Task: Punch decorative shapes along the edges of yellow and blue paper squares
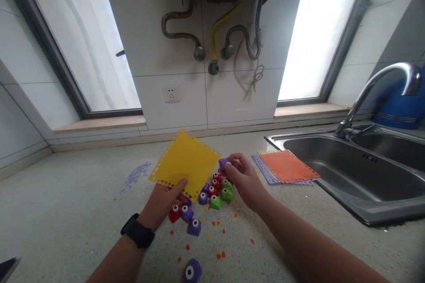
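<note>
My left hand [168, 196] grips a yellow sheet of paper [187, 161] by its lower edge, thumb on top. Small punched shapes run along the sheet's edges. Between the thumb and fingers of my right hand [245, 179] is a purple craft punch [223, 164], close to the sheet's right corner; whether it touches the paper I cannot tell. Below and between the hands stand several more punches: red ones [213, 191], green ones [215, 202] and purple ones [194, 227]. One purple punch [192, 270] lies apart near the bottom edge.
Orange paper [288, 166] with punched edges lies on purple and pale yellow sheets by the steel sink [332, 177]. Purple paper bits [136, 174] are piled at left; red and yellow bits [221, 255] are scattered in front. A faucet [381, 84] rises at right.
</note>
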The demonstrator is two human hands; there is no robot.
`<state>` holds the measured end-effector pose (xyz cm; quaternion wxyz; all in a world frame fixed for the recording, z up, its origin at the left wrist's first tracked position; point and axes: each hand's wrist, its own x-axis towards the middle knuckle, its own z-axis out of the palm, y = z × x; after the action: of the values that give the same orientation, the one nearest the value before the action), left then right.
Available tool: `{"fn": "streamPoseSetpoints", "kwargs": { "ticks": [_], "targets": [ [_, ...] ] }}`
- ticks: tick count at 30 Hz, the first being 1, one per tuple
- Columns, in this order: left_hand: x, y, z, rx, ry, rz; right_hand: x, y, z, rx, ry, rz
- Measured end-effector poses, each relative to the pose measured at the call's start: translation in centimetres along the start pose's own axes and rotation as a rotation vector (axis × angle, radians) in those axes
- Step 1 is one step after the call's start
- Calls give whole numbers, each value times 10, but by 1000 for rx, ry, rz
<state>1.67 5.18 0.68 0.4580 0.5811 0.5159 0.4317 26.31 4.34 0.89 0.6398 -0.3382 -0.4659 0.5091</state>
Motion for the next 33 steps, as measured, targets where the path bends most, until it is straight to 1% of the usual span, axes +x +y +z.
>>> {"fn": "streamPoseSetpoints", "kwargs": {
  "ticks": [4,7,11,17,22,26,33],
  "targets": [
    [0,0,-1,52,-10,10,1,0,-2,-14,16,-7],
    [1,-1,-1,40,-7,10,2,0,-4,-3,29,18],
    [0,-1,0,33,-8,-1,2,1,-3,-21,15,42],
    [-1,-1,0,30,-11,-14,1,1,2,14,-3,70],
    [0,-2,0,18,-21,3,1,3,1,22,-20,87],
    [0,-3,0,-8,-8,9,1,3,1,15,-28,85],
    [-2,-1,-2,27,7,12,0,0,1,26,-6,55]
  ]
}}
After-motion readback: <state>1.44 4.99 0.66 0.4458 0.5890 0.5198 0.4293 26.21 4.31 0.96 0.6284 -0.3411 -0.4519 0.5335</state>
